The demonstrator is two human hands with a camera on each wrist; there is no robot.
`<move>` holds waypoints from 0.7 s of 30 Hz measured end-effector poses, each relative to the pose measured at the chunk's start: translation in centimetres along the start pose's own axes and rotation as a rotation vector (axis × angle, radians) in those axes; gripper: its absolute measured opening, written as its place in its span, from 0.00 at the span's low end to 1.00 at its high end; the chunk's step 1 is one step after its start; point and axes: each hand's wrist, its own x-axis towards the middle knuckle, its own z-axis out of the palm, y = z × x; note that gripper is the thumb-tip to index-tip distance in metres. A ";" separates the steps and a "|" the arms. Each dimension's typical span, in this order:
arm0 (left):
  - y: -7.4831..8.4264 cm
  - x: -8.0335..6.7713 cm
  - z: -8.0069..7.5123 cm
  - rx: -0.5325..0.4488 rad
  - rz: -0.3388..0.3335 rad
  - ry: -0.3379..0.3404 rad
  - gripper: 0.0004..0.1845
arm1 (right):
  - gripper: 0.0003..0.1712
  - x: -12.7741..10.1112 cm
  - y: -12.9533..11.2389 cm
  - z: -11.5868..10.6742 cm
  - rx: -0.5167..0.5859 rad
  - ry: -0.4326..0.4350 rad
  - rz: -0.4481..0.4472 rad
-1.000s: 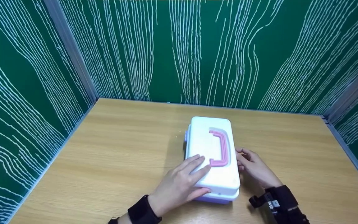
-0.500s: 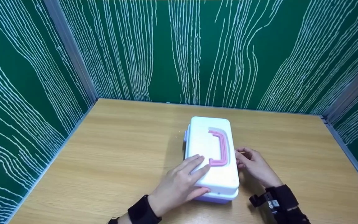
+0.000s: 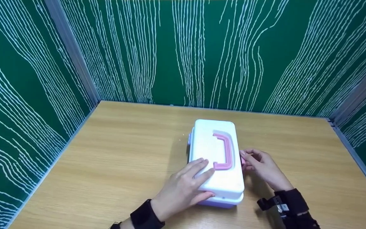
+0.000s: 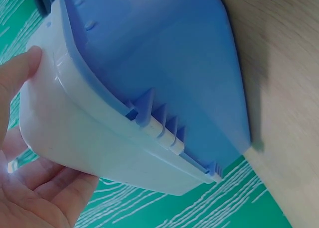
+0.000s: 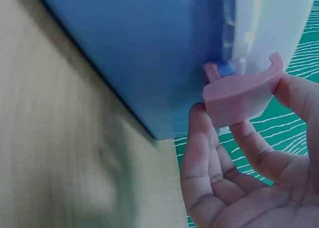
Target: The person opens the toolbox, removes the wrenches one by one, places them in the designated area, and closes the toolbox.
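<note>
Left hand: rests flat on the white box's lid (pink handle)
Right hand: fingers at the box's right side

Box: small rectangular plastic case w/ rounded corners, white lid over blue base. Lay flat, lid down, near table centre, long axis running away from the person. Pink U-shaped handle lay folded flat on lid top. Pink latch on box's right long side stood swung outward from the white lid. Hinge ribs ran along the left side.
</note>
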 end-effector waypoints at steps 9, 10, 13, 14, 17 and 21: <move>-0.1 0.0 0.2 0.033 0.034 0.061 0.35 | 0.36 -0.3 -0.7 -0.4 0.071 0.001 -0.015; -0.1 0.0 0.2 0.033 0.033 0.061 0.35 | 0.35 -0.4 -0.7 -0.5 0.072 0.000 -0.020; -0.1 0.0 0.2 0.027 0.028 0.056 0.35 | 0.33 -0.5 -0.7 -0.7 0.078 -0.001 -0.033; -0.1 0.0 0.2 0.026 0.026 0.054 0.35 | 0.33 -0.5 -0.7 -0.8 0.079 -0.002 -0.035; -0.1 0.0 0.2 0.020 0.023 0.053 0.35 | 0.32 -0.5 -0.6 -1.1 0.073 -0.002 -0.047; -0.1 0.0 0.3 0.018 0.024 0.053 0.35 | 0.31 -0.4 -0.5 -1.6 0.040 0.010 -0.058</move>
